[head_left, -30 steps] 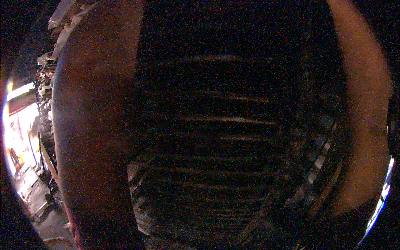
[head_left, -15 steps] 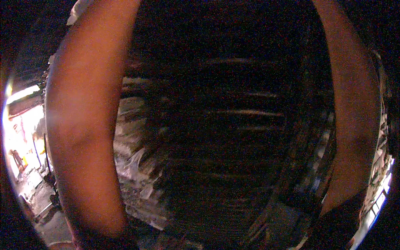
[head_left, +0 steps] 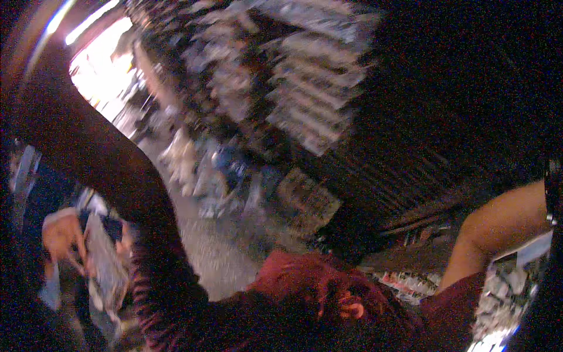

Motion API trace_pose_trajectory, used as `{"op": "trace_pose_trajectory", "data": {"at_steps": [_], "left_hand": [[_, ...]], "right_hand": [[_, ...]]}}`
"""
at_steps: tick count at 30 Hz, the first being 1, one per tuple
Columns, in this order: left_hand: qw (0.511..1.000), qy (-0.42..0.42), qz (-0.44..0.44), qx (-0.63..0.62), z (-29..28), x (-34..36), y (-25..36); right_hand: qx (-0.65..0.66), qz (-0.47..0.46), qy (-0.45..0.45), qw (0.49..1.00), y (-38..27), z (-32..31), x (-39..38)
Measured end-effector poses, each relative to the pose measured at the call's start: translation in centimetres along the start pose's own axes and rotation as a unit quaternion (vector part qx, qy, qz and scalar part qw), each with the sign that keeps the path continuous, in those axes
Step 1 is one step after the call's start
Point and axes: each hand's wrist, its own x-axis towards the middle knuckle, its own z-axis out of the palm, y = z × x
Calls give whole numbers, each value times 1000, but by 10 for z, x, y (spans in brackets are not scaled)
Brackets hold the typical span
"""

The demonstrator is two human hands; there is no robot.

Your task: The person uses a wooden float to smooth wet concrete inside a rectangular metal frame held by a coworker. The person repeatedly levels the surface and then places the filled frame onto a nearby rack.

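Observation:
Neither of my hands is in view. My left arm [head_left: 146, 193] rises dark and bent from the lower left toward the upper left edge, and its hand lies outside the picture. My right arm [head_left: 469, 246] bends at the elbow on the right and runs out past the right edge, with its hand hidden too. Below the arms my dark red shirt [head_left: 328, 287] shows. What either hand touches cannot be seen.
Another person's hand [head_left: 61, 234] is at the lower left, beside a pale, long object [head_left: 105, 258]. Stacked pale bundles [head_left: 316, 82] fill the upper middle. Blurred bags [head_left: 211, 176] and a brown box [head_left: 308, 199] stand along the floor [head_left: 205, 246]. A bright opening [head_left: 102, 64] lies upper left.
The view has swung and tilted, bringing in my shirt, the floor, the stacks and another person. My arms, earlier upright at both sides, now bend outward toward the edges.

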Motion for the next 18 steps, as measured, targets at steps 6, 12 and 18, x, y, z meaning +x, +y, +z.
{"op": "trace_pose_trajectory", "data": {"at_steps": [6,12,18], "left_hand": [[916,-23,-351,194,-45,-322,3],[566,-221,-785,121,-26,-638,218],[451,-134,-861,195,-108,-781,376]], "right_hand": [[272,172,-106,941,-24,45,-224],[326,495,-470,654,-64,27,-529],[224,682,-612,332,-148,-90,-715]]}}
